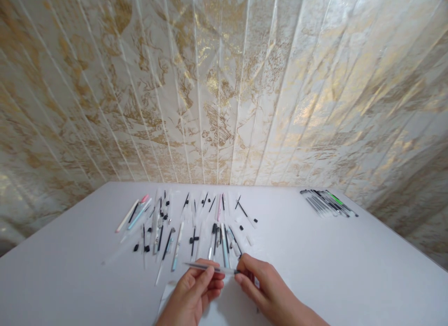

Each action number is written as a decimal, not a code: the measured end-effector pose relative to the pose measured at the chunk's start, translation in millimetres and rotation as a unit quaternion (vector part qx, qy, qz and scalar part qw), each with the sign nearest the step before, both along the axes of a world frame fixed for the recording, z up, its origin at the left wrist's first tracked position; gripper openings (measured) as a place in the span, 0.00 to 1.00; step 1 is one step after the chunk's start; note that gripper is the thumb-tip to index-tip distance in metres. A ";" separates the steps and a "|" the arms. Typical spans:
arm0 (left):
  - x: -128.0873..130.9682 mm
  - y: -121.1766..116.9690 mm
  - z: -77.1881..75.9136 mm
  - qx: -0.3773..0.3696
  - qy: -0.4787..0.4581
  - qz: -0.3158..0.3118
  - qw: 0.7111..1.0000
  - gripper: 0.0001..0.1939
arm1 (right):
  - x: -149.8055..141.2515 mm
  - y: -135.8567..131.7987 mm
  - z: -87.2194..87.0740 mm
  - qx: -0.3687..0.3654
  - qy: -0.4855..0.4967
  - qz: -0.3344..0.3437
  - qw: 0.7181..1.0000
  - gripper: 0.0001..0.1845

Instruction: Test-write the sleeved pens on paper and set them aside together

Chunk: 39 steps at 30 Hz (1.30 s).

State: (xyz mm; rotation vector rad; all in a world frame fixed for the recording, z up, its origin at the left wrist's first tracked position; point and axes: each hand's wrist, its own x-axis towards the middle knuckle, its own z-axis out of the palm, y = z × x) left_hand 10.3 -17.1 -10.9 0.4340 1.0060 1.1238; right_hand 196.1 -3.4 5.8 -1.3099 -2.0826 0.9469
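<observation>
A slim pen point(227, 271) with a clear barrel and a dark refill showing inside lies almost level between my hands, its pointed tip to the left. My left hand point(196, 288) is closed around the barrel, thumb on top and fingers beneath. At the pen's right end, my right hand point(264, 281) pinches a small black piece; I cannot tell whether it is a plug or a cap. Under my hands, a white sheet point(167, 295) is partly hidden. Just beyond them lie a light blue pen barrel point(224, 251) and a black-capped pen point(212, 237).
Loose pen parts spread over the white table point(84, 251): several dark refills point(163, 244), black caps point(136, 247), a pink barrel point(219, 208) and clear tubes. At the back right is a row of pens point(325, 203), one with bright green. A gold-patterned curtain point(217, 92) hangs behind.
</observation>
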 end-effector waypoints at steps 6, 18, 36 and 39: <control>-0.4 -1.4 3.9 0.001 -0.003 -0.008 1.000 0.19 | -1.0 -1.6 0.2 -0.039 -0.001 0.010 0.999 0.16; -8.9 -0.5 -4.0 0.016 -0.019 -0.045 0.999 0.15 | 1.4 -1.7 0.8 0.010 -0.006 0.005 1.000 0.12; -7.9 0.1 3.7 0.000 -0.014 -0.039 0.999 0.10 | 2.7 -3.8 -6.6 0.161 -0.129 0.015 0.978 0.04; -7.5 0.3 4.0 -0.001 -0.013 -0.040 0.999 0.12 | 3.5 -3.2 -7.8 0.188 -0.145 0.018 0.971 0.07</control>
